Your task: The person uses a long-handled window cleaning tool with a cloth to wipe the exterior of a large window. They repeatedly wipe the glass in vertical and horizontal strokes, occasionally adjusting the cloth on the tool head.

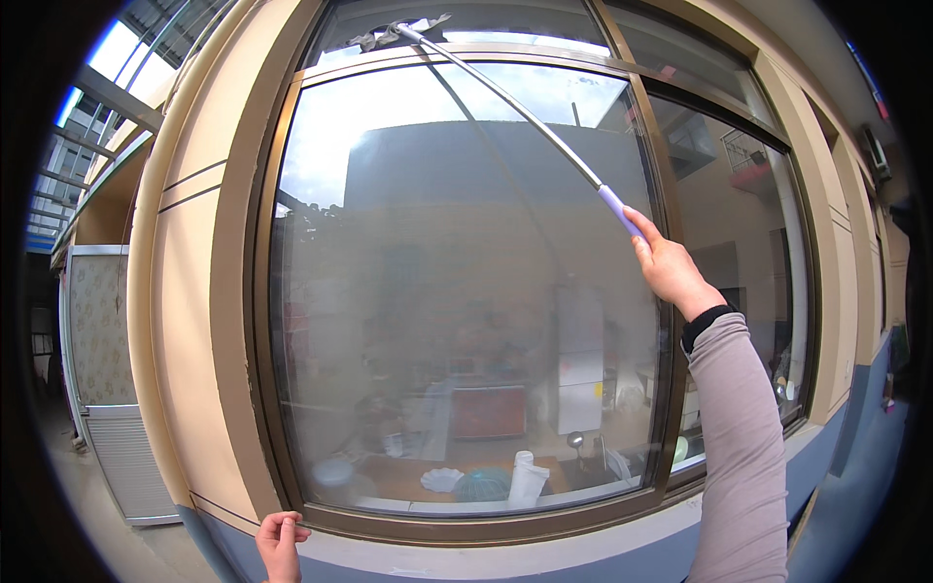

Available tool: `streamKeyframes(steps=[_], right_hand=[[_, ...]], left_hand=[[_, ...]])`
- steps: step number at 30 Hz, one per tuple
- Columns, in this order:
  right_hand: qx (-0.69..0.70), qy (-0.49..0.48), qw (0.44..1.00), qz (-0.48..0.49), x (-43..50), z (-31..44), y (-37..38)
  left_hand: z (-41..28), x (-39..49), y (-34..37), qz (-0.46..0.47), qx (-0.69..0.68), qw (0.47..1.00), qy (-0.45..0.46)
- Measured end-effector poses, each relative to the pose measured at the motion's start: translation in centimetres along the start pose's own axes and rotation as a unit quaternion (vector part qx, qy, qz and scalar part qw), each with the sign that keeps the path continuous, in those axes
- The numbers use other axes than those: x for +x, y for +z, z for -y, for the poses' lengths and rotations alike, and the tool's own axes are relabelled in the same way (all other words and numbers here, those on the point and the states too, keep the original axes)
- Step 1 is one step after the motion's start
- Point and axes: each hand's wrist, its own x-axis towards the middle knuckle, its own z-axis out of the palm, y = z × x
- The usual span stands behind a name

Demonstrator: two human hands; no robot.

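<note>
My right hand (670, 266) grips the lilac handle of a long metal pole (525, 113), which slants up and left across the window. A crumpled grey cloth (386, 35) covers the pole's far end and lies against the upper glass pane (510, 18), just above the crossbar (466, 57). Below is a large lower pane (437, 277), hazy and full of reflections. My left hand (280, 543) is low at the frame's bottom left corner, near the sill (437, 557). Its fingers are curled together, and nothing shows in them.
Behind the glass are a white bottle-like object (528, 479), a pale scalloped dish (442, 479) and a red board (490, 412). A beige pipe (142, 291) runs up the wall at left, beside a patterned door (102, 328). A second window section (729, 189) adjoins at right.
</note>
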Motion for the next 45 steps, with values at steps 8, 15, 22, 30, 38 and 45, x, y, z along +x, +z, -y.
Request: streamKeyframes(steps=[8,15,22,30,38,45], right_hand=[[0.013,0.052,0.998,-0.041,-5.6,-13.9,-3.1],[0.005,0.094,0.993,-0.065,-11.2,-21.9,-4.7],[0.057,0.122,0.990,-0.040,-8.4,-18.3,-3.0],[0.203,0.189,0.961,-0.013,4.1,-3.7,-3.6],[0.128,0.176,0.976,0.028,-9.3,-7.4,-0.2],[0.177,0.128,0.975,0.049,-10.8,-6.3,-0.9]], left_hand=[[-0.9,-2.9,5.8,0.042,0.005,0.999,-0.006],[0.2,-4.0,8.5,0.076,0.003,0.997,-0.026],[1.1,-4.0,6.9,0.074,-0.001,0.996,-0.051],[0.5,-3.1,2.0,0.054,0.049,0.995,-0.066],[2.3,-1.4,0.2,0.070,0.058,0.992,-0.084],[4.1,1.1,4.1,0.080,-0.033,0.994,-0.068]])
